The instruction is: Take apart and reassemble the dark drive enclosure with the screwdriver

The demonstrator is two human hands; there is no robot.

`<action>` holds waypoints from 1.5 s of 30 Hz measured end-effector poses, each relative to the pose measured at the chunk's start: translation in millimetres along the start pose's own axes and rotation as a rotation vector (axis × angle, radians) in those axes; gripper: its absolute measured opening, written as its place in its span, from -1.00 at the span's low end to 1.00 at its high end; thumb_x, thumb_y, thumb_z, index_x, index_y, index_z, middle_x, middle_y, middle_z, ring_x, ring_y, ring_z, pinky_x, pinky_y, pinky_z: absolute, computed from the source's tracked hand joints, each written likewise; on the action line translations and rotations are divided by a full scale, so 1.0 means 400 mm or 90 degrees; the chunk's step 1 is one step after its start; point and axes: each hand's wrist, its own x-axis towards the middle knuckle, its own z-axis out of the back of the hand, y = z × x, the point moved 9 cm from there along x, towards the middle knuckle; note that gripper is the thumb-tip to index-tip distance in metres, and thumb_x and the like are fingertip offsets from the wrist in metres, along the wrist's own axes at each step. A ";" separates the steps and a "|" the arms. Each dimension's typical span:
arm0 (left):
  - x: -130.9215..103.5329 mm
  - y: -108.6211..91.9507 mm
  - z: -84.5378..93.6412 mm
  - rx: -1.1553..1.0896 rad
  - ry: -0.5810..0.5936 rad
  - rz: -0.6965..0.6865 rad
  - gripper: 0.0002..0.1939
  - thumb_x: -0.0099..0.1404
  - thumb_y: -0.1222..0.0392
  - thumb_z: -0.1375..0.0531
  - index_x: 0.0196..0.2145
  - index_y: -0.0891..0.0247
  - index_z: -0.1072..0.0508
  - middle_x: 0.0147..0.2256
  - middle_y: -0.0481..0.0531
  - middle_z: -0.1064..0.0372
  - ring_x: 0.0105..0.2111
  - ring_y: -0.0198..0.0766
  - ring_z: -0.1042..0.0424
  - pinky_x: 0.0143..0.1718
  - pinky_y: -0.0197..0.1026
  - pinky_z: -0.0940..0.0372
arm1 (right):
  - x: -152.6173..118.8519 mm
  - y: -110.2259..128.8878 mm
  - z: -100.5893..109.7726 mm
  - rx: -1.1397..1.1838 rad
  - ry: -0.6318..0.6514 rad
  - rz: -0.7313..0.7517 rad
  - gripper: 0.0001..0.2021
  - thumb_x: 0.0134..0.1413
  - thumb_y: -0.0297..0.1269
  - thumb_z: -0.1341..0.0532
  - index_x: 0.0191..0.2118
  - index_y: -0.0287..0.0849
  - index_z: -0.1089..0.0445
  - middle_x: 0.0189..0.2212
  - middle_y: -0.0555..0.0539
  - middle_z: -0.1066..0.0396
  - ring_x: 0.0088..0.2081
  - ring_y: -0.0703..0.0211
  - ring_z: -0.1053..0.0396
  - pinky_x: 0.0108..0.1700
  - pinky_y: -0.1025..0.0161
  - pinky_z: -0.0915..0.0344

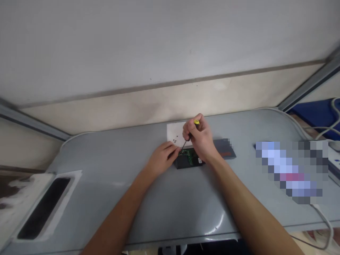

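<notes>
Screwdriver (188, 138) with a yellow handle end stands at a slant in the right hand (200, 136), whose fingers are closed around its handle. Its shaft runs down to the left corner of an open black device (189, 161) with a green circuit board exposed, lying on the grey table (106, 156) in front of the person. The left hand (161, 157) has its fingertips at that same corner, near the screwdriver's tip; whether they pinch anything cannot be told. Just behind the device lies a white sheet (171, 130) bearing several dark bits (174, 140), too small to identify. A dark flat panel (224, 146) with an orange mark lies right of the device, partly behind the right wrist.
</notes>
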 end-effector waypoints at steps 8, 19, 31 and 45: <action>0.002 -0.001 -0.002 0.007 0.016 0.012 -0.71 0.58 0.14 -0.05 -0.22 0.25 -0.51 -0.26 0.05 -0.46 -0.23 -0.23 -0.44 -0.10 -0.12 -0.38 | 0.004 -0.003 -0.004 0.050 0.000 -0.021 -0.62 0.33 0.19 -0.15 -0.20 -0.05 -0.31 -0.50 0.09 -0.13 -0.50 0.28 -0.10 -0.43 0.25 -0.07; 0.001 0.000 -0.001 0.017 0.011 0.004 -0.71 0.58 0.13 -0.04 -0.22 0.25 -0.50 -0.28 0.03 -0.43 -0.26 -0.23 -0.43 -0.12 -0.12 -0.37 | -0.004 0.000 -0.012 -0.019 0.040 0.009 -0.67 0.21 -0.05 -0.38 -0.28 -0.02 -0.20 -0.50 0.12 -0.29 -0.51 0.31 -0.19 -0.42 0.27 -0.12; 0.001 0.001 -0.002 0.010 0.017 0.020 -0.72 0.58 0.14 -0.04 -0.23 0.23 -0.49 -0.27 0.04 -0.44 -0.23 -0.22 -0.44 -0.11 -0.12 -0.37 | -0.003 -0.003 -0.011 0.063 -0.003 -0.027 -0.75 0.32 -0.03 -0.24 -0.26 -0.11 -0.38 -0.50 0.07 -0.18 -0.48 0.31 -0.13 -0.41 0.26 -0.05; 0.000 0.006 -0.004 0.005 0.013 0.018 -0.72 0.58 0.15 -0.04 -0.23 0.23 -0.49 -0.27 0.04 -0.46 -0.24 -0.22 -0.44 -0.12 -0.12 -0.38 | -0.002 0.008 -0.002 0.005 -0.025 0.000 -0.61 0.27 0.09 -0.27 -0.36 -0.06 -0.18 -0.58 0.15 -0.02 -0.55 0.31 0.04 -0.50 0.27 0.06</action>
